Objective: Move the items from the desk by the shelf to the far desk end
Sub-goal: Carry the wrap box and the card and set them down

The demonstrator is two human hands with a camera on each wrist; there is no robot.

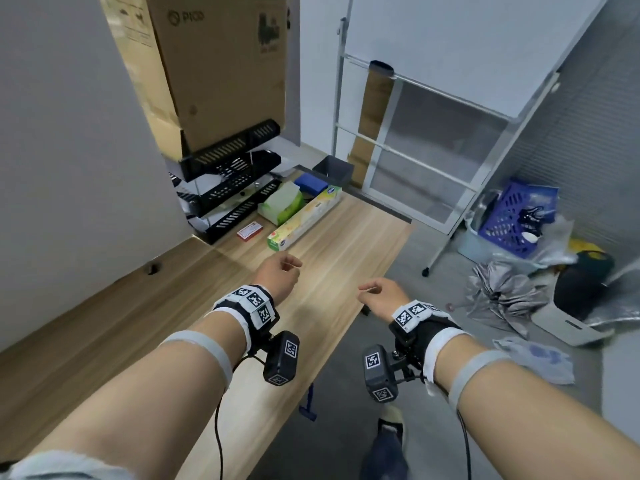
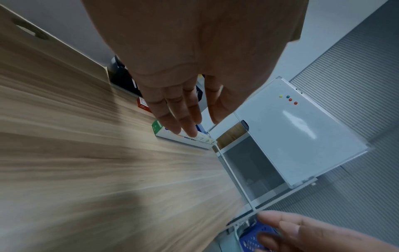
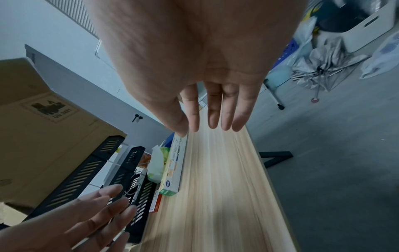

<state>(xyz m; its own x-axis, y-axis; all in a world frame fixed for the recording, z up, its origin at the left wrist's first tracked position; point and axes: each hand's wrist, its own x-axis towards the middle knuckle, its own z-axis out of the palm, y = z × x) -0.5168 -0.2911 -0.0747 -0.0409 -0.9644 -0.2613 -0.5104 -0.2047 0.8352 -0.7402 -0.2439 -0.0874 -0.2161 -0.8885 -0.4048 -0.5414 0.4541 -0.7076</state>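
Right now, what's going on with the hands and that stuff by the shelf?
Left hand and right hand open, holding nothing. Long box, tissue pack, small red box untouched beside black shelf. Path across desk unobstructed.

A whiteboard (image 1: 450,46) stands beside a blue basket (image 1: 509,220).

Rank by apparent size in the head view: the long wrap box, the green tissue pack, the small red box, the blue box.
1. long wrap box
2. green tissue pack
3. blue box, partly hidden and farther away, so this rank is unsure
4. small red box
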